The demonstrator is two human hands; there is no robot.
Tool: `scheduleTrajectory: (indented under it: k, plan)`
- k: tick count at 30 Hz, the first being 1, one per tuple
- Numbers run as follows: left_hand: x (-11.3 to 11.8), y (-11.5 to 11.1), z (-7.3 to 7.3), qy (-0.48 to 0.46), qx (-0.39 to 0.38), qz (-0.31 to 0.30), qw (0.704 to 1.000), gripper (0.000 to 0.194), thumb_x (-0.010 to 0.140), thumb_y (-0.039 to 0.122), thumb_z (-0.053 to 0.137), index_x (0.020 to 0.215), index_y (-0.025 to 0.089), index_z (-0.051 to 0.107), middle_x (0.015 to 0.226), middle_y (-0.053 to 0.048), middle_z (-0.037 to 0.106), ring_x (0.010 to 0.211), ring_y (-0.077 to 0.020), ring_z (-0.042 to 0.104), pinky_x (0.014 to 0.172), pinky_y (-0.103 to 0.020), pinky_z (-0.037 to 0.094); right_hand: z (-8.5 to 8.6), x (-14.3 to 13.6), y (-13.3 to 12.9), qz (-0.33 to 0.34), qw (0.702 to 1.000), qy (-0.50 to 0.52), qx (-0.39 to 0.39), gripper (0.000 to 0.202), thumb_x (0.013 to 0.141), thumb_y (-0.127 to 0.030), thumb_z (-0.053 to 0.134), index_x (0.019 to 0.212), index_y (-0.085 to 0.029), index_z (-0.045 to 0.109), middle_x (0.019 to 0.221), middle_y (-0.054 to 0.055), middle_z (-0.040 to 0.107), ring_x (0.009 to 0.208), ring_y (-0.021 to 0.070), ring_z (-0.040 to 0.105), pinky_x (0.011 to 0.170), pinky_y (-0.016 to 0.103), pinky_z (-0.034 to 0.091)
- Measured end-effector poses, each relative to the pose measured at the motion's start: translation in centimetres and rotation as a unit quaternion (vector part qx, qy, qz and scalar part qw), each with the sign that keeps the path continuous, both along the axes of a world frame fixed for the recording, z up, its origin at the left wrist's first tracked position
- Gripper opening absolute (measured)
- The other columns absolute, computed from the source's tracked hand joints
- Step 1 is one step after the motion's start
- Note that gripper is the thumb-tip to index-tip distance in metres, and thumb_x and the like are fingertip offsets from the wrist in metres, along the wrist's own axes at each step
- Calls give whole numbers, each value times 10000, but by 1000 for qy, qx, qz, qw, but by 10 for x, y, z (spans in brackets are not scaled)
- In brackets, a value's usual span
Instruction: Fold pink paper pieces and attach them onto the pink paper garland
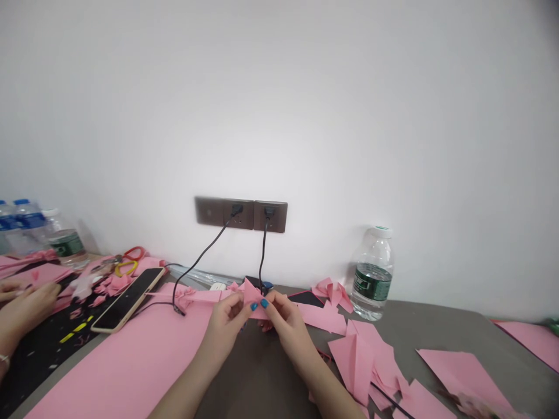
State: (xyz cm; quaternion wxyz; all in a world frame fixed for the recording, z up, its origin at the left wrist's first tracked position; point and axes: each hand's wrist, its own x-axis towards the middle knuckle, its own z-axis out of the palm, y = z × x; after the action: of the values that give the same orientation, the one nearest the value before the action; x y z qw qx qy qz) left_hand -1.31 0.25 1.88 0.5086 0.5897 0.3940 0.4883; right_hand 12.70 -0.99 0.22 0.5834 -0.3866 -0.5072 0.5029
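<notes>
A small piece of folded pink paper (252, 294) is pinched between both my hands, just above the table near the wall. My left hand (227, 317) grips its left side with thumb and fingers closed. From the right, my right hand (282, 314) holds the same paper, its thumb beside the left thumb. Part of the paper is hidden behind my fingers. Close by on the left lies a large pink sheet (131, 361). To the right are several creased pink paper pieces (356, 361).
A phone (128, 299) and scissors (130, 262) lie left. A water bottle (372, 273) stands by the wall. Cables run from the wall sockets (240, 214) to the table. At far left, another person's hand (32, 305) works over a black mat (39, 372). A pink square (465, 375) lies right.
</notes>
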Motion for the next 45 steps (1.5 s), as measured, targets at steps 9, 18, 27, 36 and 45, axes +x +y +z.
scheduleTrajectory:
  k: [9, 18, 27, 36, 45]
  plan:
    - [-1, -2, -4, 78, 36, -47, 995, 426, 841, 536, 525, 584, 204, 454, 549, 45, 361, 511, -124, 316, 488, -249, 242, 3, 2, -4, -10, 999, -25, 41, 379, 852, -540, 558, 678, -211, 487, 605, -44, 452, 524, 122, 454, 514, 237, 384]
    - [-5, -2, -5, 176, 62, -80, 979, 411, 910, 493, 385, 629, 200, 450, 589, 31, 404, 580, -150, 384, 553, -259, 277, 3, 2, -3, 12, 996, -19, 83, 351, 880, -495, 550, 684, -212, 478, 633, -34, 481, 591, 134, 460, 580, 243, 382]
    - [-9, -8, -2, 257, 52, -139, 955, 436, 947, 428, 337, 589, 190, 406, 587, 32, 394, 593, -137, 382, 564, -270, 255, 6, 1, -3, 9, 996, -21, 83, 360, 850, -506, 581, 673, -209, 481, 628, -30, 470, 603, 142, 453, 594, 245, 376]
    - [-6, -4, -2, 173, 28, -165, 971, 407, 899, 489, 429, 621, 202, 349, 597, 55, 320, 561, -111, 294, 521, -252, 229, 11, 3, -8, -1, 999, 5, 39, 341, 833, -451, 592, 656, -201, 441, 670, -32, 406, 642, 133, 368, 618, 237, 345]
    - [-6, -6, -4, 117, -38, -219, 968, 424, 881, 496, 462, 603, 196, 352, 583, 56, 338, 540, -96, 301, 512, -236, 239, 1, 5, -3, -56, 993, -53, 84, 462, 867, -536, 469, 580, -215, 302, 594, -43, 283, 561, 118, 254, 527, 243, 261]
